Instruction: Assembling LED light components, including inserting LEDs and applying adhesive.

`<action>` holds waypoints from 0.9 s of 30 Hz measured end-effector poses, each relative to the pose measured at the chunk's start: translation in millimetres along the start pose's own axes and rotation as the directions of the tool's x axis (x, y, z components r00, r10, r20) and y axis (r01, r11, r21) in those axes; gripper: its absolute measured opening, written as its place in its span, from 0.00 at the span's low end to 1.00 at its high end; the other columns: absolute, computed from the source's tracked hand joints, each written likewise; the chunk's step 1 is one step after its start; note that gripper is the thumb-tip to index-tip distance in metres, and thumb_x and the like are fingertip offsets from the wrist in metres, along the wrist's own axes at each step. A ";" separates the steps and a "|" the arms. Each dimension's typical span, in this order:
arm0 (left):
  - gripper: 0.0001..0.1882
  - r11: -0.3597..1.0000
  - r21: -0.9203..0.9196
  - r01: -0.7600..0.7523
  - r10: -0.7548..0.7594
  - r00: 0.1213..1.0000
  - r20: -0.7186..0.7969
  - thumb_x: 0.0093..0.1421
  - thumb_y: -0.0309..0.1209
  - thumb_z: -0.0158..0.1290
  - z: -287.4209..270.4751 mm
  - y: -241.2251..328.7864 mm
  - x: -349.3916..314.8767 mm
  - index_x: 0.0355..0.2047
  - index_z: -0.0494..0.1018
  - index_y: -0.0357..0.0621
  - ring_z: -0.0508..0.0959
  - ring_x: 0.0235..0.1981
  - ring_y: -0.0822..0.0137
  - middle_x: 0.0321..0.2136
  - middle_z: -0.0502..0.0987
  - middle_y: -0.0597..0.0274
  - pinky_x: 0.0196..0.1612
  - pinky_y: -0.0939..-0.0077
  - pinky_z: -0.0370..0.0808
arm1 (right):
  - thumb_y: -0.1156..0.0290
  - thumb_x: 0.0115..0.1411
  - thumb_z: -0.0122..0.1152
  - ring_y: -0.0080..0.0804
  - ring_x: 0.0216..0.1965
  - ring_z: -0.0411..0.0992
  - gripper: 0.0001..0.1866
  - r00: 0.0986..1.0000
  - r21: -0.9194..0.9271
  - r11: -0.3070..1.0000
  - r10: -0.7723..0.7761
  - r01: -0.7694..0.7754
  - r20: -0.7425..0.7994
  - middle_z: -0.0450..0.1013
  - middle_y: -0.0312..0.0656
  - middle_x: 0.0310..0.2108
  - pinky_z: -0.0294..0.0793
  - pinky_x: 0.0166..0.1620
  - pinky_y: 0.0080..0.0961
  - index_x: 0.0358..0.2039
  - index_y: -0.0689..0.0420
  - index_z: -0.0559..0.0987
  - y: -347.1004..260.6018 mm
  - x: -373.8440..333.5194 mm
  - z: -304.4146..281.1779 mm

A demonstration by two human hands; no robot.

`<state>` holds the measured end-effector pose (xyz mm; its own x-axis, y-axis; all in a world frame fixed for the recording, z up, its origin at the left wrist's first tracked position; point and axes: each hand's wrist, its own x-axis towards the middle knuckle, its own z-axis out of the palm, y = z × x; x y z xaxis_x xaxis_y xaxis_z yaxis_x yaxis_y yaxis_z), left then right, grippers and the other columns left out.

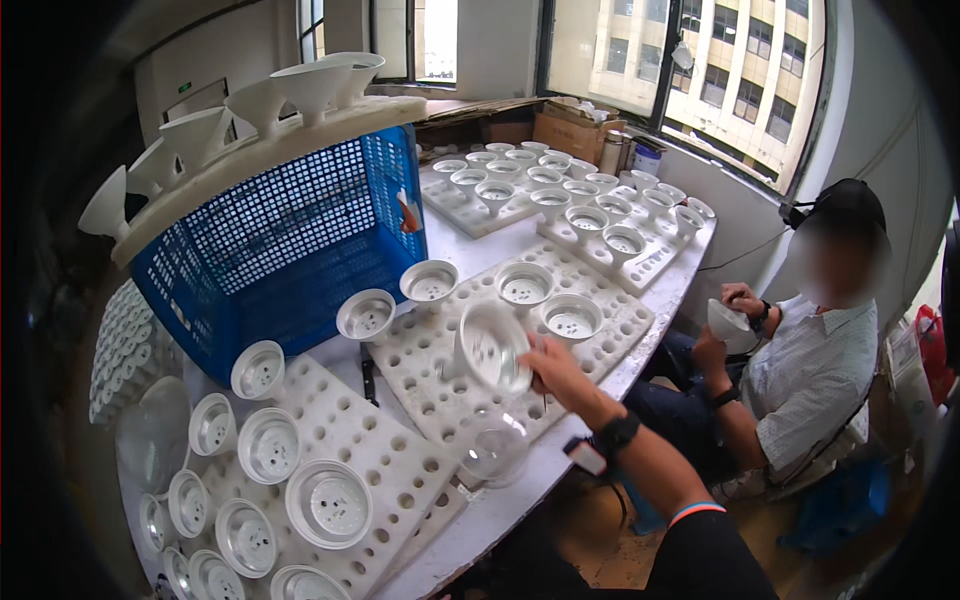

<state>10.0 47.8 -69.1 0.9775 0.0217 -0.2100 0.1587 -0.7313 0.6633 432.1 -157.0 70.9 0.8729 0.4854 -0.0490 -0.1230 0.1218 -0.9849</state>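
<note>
My right hand (pixel 548 372), wrapped round the rim of a white cone-shaped bulb housing (pixel 490 345), tilts it above the middle pegboard-like white holed board (pixel 470 390). The housing's wide mouth shows a pale disc with small dark dots inside. Just below it, by the table's front edge, is a clear plastic dome (pixel 492 447); I cannot tell what supports it. Two similar housings, one upright at the back (pixel 524 284) and one to its right (pixel 571 317), stand in that board. My left hand does not show.
Several housings fill the near-left holed board (pixel 335 400). A blue plastic crate (pixel 280 262) carries another board of housings on top. More loaded boards (pixel 590 258) stand at the back right. A dark-handled tool (pixel 369 380) lies between boards. A co-worker (pixel 815 375) sits at right holding a housing.
</note>
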 end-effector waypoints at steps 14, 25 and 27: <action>0.45 0.382 -0.923 0.053 0.118 0.987 0.106 0.59 0.56 0.47 -9.1 39.4 51.4 0.62 0.54 0.28 0.66 0.60 0.60 0.59 0.64 0.45 0.64 0.67 0.57 | 0.70 0.56 0.54 0.58 0.31 0.74 0.22 0.844 -0.661 0.740 0.269 0.128 0.464 0.74 0.55 0.27 0.73 0.35 0.49 0.52 0.54 0.65 132.3 -236.3 72.9; 0.38 0.412 -0.899 0.150 0.016 0.985 0.172 0.52 0.40 0.57 -1.4 32.2 7.3 0.61 0.61 0.39 0.66 0.60 0.59 0.58 0.66 0.51 0.63 0.66 0.58 | 0.75 0.58 0.56 0.53 0.32 0.76 0.23 0.843 -0.629 0.775 0.298 0.060 0.448 0.76 0.50 0.33 0.76 0.35 0.40 0.55 0.55 0.67 150.9 -264.7 98.7; 0.36 0.541 -0.840 0.037 0.014 0.998 0.053 0.53 0.40 0.57 -4.7 28.9 -2.9 0.60 0.62 0.39 0.65 0.60 0.58 0.59 0.65 0.50 0.63 0.65 0.57 | 0.75 0.54 0.58 0.53 0.32 0.76 0.28 0.841 -0.658 0.736 0.248 0.159 0.480 0.76 0.51 0.32 0.76 0.35 0.42 0.56 0.53 0.63 147.8 -265.8 98.9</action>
<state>12.4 29.8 -46.0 0.9708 -0.0249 -0.2387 0.2393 0.1779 0.9545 135.1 -182.4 -45.2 0.4773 0.8544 -0.2054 0.3584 -0.4027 -0.8422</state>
